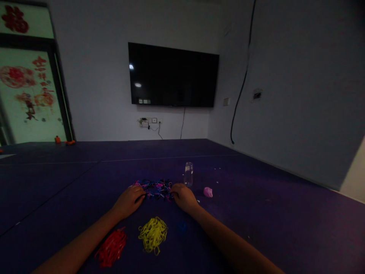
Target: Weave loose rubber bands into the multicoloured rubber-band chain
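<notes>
A heap of mixed pink, blue and dark rubber bands (pixel 155 188) lies on the dark purple floor mat (pixel 256 213). My left hand (pixel 129 199) rests at the heap's left edge with fingers curled onto the bands. My right hand (pixel 184 196) sits at the heap's right edge, fingers also curled into the bands. What exactly each hand grips is too dim to make out. Nearer to me lie a yellow band pile (pixel 153 234) and a red band pile (pixel 111 247), between my forearms.
A small clear bottle (pixel 188 174) stands just beyond my right hand. A pink lump (pixel 208 192) lies to its right. A black TV (pixel 172 75) hangs on the far wall above sockets. A decorated glass door (pixel 28 95) is at the left.
</notes>
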`<state>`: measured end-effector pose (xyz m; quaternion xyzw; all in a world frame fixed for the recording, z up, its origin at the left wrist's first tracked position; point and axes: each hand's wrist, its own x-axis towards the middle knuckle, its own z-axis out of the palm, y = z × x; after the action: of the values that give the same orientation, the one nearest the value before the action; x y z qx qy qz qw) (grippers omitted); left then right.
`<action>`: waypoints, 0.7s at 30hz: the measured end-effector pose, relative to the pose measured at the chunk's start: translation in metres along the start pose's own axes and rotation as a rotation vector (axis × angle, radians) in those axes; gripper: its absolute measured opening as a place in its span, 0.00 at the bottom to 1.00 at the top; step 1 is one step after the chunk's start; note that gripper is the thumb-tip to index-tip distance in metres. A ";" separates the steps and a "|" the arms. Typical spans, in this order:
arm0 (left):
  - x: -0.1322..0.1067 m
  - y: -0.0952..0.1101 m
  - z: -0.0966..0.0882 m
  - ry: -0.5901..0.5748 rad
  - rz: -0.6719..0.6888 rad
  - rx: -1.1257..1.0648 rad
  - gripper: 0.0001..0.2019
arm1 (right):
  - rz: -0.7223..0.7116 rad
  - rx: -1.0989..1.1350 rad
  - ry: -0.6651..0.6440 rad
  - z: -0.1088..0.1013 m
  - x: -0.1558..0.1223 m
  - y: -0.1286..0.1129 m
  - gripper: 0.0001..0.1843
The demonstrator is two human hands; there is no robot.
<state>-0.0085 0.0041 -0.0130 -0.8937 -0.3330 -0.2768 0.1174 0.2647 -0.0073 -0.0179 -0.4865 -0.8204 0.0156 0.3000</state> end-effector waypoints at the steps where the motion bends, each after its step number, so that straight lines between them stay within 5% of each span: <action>1: 0.000 0.000 -0.001 -0.002 -0.001 0.001 0.12 | -0.004 -0.011 -0.002 0.000 0.000 -0.001 0.17; 15: 0.003 -0.002 -0.002 -0.028 -0.022 -0.021 0.11 | -0.095 -0.101 -0.052 -0.002 0.002 -0.006 0.23; 21: 0.003 -0.001 -0.002 -0.023 -0.026 -0.018 0.11 | -0.123 -0.143 -0.056 -0.005 0.001 -0.010 0.17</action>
<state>-0.0079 0.0056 -0.0095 -0.8935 -0.3435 -0.2709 0.1016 0.2588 -0.0129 -0.0100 -0.4547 -0.8559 -0.0479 0.2418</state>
